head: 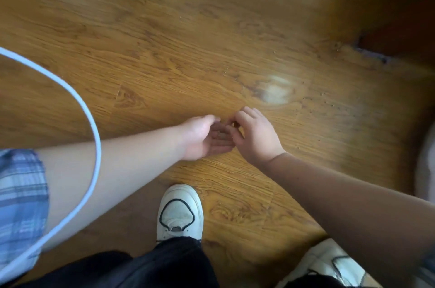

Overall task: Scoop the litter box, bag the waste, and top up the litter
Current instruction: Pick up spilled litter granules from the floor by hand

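Note:
My left hand [206,138] is held palm up and cupped just above the wooden floor [179,57], with a few small dark grains of litter lying in the palm. My right hand [255,133] is right beside it, palm down, its fingertips pinched together at the left palm's edge. Whether the right fingers hold a grain I cannot tell. Scattered litter crumbs [313,104] dot the floor to the right of my hands. No litter box, scoop or bag is clearly in view.
A white cable [90,120] loops across the left. My two white shoes [180,212] [329,264] stand on the floor below my hands. A blurred white object [427,165] sits at the right edge, dark furniture [400,33] at the upper right.

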Demonstrator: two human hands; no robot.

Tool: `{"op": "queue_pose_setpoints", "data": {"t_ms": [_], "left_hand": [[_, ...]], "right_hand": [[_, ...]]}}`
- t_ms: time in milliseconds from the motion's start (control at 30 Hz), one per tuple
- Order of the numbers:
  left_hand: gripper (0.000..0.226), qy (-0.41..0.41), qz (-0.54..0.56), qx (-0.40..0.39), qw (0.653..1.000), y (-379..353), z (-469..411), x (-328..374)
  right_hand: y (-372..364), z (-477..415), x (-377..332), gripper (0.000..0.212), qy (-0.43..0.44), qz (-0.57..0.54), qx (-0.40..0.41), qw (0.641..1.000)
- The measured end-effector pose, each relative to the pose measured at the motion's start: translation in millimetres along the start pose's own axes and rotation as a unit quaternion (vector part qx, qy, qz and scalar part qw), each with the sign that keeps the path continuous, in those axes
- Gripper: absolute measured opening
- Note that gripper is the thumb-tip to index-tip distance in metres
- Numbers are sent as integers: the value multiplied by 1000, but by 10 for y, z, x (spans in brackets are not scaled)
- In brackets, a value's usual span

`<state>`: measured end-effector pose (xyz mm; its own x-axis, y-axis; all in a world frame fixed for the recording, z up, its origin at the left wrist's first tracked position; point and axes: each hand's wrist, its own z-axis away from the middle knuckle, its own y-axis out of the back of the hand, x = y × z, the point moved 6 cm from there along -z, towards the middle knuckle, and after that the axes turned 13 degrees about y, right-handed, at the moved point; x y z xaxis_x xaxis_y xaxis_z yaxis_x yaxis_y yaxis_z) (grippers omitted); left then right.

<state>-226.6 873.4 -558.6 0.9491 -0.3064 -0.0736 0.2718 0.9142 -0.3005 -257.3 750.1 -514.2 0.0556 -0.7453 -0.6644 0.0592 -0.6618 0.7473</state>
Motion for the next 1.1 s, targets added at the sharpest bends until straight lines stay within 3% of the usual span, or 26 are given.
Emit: {"op": "queue_pose_setpoints", "data": {"t_ms": [133,300,400,533,733,1100], "left_hand": [[27,-16,-55,-38,998,-454,-82,63],[41,12,-173,18,985,-714,-227,26],[43,30,-202,10,979,-852,-277,-25],[43,31,-242,11,970,-997,-316,-94],[43,44,-251,15,967,-1058,-409,-173],[43,41,-230,23,972,-1028,-428,-121]], "right_hand": [[145,292,138,10,-10,8,0,1000],[473,964,615,17,-113,17,64,991],[516,1491,861,17,-169,41,29,984],[412,1875,883,15,-161,45,-41,985],[216,1957,744,18,-153,20,-47,987],[408,1549,1007,11,-238,28,113,964]]}}
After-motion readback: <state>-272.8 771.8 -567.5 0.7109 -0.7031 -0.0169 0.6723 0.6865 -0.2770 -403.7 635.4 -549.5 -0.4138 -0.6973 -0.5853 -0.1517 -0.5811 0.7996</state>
